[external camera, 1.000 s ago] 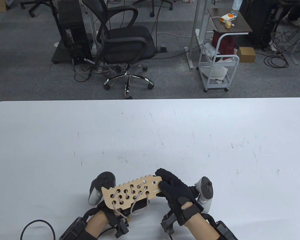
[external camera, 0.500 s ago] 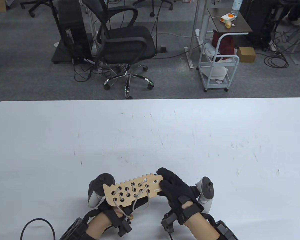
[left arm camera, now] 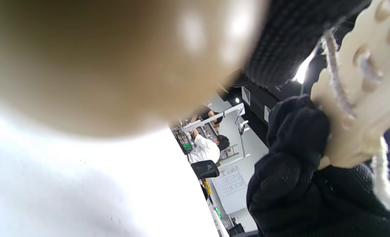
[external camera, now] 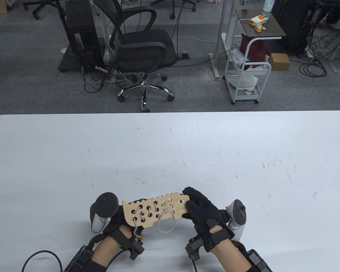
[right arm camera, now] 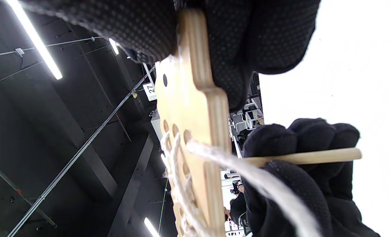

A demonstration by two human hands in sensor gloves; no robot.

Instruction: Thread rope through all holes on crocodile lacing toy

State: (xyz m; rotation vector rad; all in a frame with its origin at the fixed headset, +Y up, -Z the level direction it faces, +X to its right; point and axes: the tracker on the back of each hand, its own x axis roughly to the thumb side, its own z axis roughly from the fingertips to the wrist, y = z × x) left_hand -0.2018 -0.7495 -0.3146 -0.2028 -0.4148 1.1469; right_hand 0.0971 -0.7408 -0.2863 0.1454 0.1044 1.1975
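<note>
**A:** Talk me through it, nearest first. What's at the bottom of the table view?

**B:** My two forearms come in from the bottom edge. My right hand (external camera: 205,211) sits at lower centre-right, fingers wrapped over the head end of the crocodile board (external camera: 155,210), gripping it. The right wrist view shows it close: thumb on one face, fingers on the other, the board's edge between them.

**A:** And the left?

**B:** My left hand (external camera: 116,219) is mostly tucked under the board's tail end, lower centre-left. In the right wrist view, its gloved fingers (right arm camera: 308,144) pinch the wooden needle (right arm camera: 317,156) just beside the board's underside, with the rope (right arm camera: 267,184) running off the needle toward the camera.

**A:** Where's the board itself?

**B:** Held up off the table (external camera: 170,158) between both hands, near the bottom edge, centre of frame, long side running left to right and tilted up to the right. Rope crosses several holes; one slack loop (external camera: 165,225) hangs below the lower edge, and another strand drops by my left wrist.

**A:** The left wrist view?

**B:** Mostly a blurred brown shape; I can't tell what it is. The board's pale face with rope shows at upper right.

**A:** Farther off?

**B:** Beyond the table, upper half: a black office chair (external camera: 141,48) and a white cart (external camera: 248,76) on grey carpet.
</note>
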